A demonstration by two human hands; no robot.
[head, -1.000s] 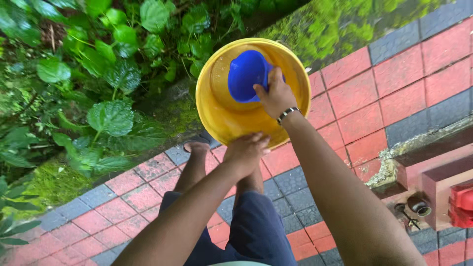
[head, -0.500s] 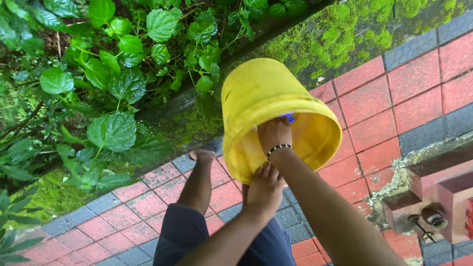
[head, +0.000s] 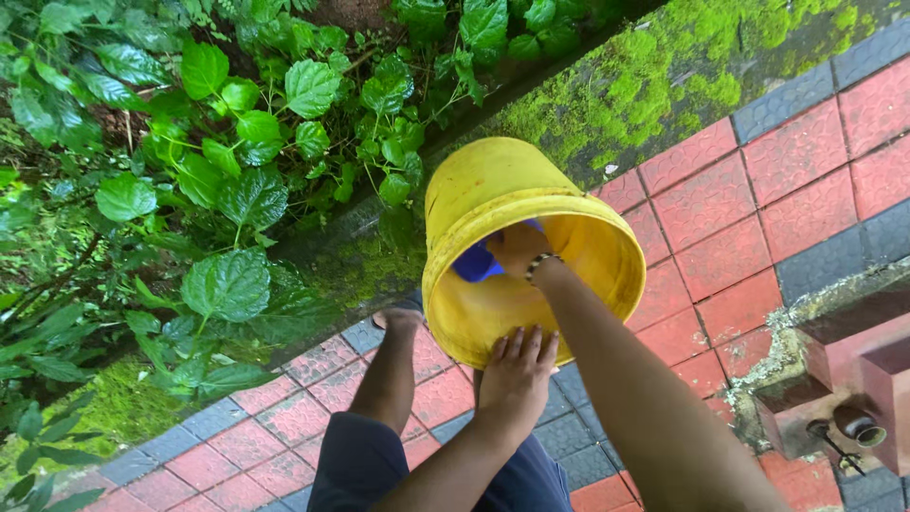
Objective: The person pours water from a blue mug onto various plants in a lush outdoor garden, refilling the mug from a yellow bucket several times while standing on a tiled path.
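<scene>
A yellow plastic bucket [head: 493, 190] is tipped forward, its open mouth turned toward me and its base pointing at the plants. My left hand [head: 519, 362] presses against the bucket's near rim from below, fingers spread on the plastic. My right hand [head: 519, 248] reaches inside the bucket and grips a blue plastic scoop [head: 474, 264], of which only a small part shows. A bracelet circles my right wrist.
Leafy green plants [head: 227, 180] and a mossy kerb [head: 654, 76] lie ahead. Red and grey paving tiles [head: 758, 180] cover the ground. My leg and sandalled foot [head: 398, 318] stand below the bucket. A red concrete block with a pipe end [head: 858, 427] sits at right.
The bucket, first upright with its mouth toward me, has been tipped forward toward the plants. The blue scoop, plainly seen before, is now mostly hidden inside. My left hand's fingers have spread.
</scene>
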